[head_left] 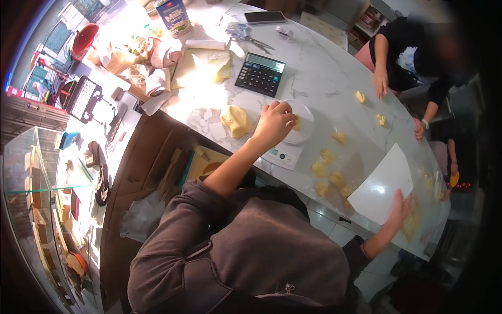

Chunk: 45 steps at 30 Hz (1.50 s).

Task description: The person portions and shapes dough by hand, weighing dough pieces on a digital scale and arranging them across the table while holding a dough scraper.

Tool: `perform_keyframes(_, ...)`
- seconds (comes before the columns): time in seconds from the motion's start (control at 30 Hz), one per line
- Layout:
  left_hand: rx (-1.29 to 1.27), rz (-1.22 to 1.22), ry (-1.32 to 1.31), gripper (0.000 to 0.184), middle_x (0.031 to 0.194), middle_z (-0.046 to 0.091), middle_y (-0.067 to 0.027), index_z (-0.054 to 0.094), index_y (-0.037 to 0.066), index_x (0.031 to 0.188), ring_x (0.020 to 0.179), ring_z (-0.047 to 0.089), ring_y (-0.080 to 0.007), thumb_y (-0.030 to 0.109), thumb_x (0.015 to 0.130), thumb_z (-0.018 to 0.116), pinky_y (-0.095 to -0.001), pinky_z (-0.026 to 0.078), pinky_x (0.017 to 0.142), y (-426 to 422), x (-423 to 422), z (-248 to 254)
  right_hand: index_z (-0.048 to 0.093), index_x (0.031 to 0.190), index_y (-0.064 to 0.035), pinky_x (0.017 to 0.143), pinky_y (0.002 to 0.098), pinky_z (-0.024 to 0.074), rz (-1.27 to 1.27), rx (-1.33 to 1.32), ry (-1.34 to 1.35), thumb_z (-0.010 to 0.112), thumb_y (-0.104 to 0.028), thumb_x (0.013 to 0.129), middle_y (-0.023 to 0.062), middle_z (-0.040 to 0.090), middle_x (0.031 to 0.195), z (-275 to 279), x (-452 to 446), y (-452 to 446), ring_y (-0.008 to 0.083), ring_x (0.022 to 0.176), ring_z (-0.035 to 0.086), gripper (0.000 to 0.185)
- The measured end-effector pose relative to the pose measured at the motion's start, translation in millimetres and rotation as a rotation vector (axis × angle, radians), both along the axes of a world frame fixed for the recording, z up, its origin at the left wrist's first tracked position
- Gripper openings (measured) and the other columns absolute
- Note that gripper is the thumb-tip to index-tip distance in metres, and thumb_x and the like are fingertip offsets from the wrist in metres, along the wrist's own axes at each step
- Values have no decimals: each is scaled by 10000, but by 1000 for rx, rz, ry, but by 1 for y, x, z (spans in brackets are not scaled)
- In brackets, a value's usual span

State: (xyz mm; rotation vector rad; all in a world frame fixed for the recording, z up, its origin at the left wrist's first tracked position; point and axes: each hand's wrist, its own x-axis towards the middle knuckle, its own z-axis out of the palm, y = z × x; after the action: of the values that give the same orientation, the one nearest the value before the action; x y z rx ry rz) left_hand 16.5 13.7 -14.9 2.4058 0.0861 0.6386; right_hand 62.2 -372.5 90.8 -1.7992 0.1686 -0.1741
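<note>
My left hand point(274, 124) is over the round white plate point(305, 135) of a kitchen scale point(282, 156), with its fingers curled round a small piece of yellow dough point(297, 123). Whether that piece rests on the plate I cannot tell. Just left of this hand sits a larger yellow dough lump point(235, 121). On the right, my right hand point(400, 208) grips the lower edge of a white, slightly shiny sheet point(383, 184), held tilted over the table. Several small dough pieces point(327, 156) lie between the scale and the sheet.
A calculator point(260, 75), scissors point(259, 44), a phone point(265, 17) and a milk carton point(173, 18) stand or lie on the marble table point(334, 78). Across it a person point(413, 57) rests hands near dough pieces point(360, 97). Another person's hand point(454, 166) shows far right.
</note>
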Motion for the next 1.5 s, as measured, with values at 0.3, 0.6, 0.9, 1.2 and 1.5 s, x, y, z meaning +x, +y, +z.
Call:
perform_keyframes(0.3, -68, 24, 57, 243, 854, 603, -43, 652, 83, 973, 816, 556, -194, 43, 738, 607, -336, 419, 784, 1, -12, 16, 366, 1304, -1, 945, 294, 343, -9, 47, 34, 571, -143, 841, 111, 477, 1221, -2, -2, -14, 191, 1100, 460, 526)
perform_keyframes(0.6, -172, 243, -135, 258, 805, 607, -83, 623, 25, 998, 701, 571, -175, -18, 747, 581, -272, 462, 685, 31, -41, 23, 346, 1324, -24, 938, 292, 348, 25, 198, 62, 555, -144, 869, 97, 468, 1232, 11, 9, -24, 184, 1092, 461, 515)
perform_keyframes(0.9, -214, 237, -139, 249, 784, 616, -87, 636, 15, 952, 689, 582, -192, -5, 708, 592, -304, 464, 683, 17, -33, 24, 310, 1348, -50, 963, 306, 325, 73, 356, 32, 526, -119, 890, 79, 430, 1273, 10, 2, -48, 181, 1136, 421, 511)
perform_keyframes(1.2, -210, 214, -136, 219, 773, 617, -97, 641, 4, 924, 679, 583, -192, -6, 710, 598, -298, 470, 667, 8, -21, 28, 316, 1342, -61, 975, 338, 320, 27, 466, 40, 479, -103, 865, 84, 419, 1278, 6, 1, -65, 208, 1162, 412, 507)
perform_keyframes(1.5, -242, 245, -112, 216, 768, 607, -96, 634, -1, 935, 695, 576, -189, -2, 724, 592, -293, 462, 680, 10, -28, 22, 406, 1269, -101, 966, 367, 335, 107, 725, 35, 418, -102, 866, 41, 469, 1242, -17, 15, -105, 196, 1153, 433, 403)
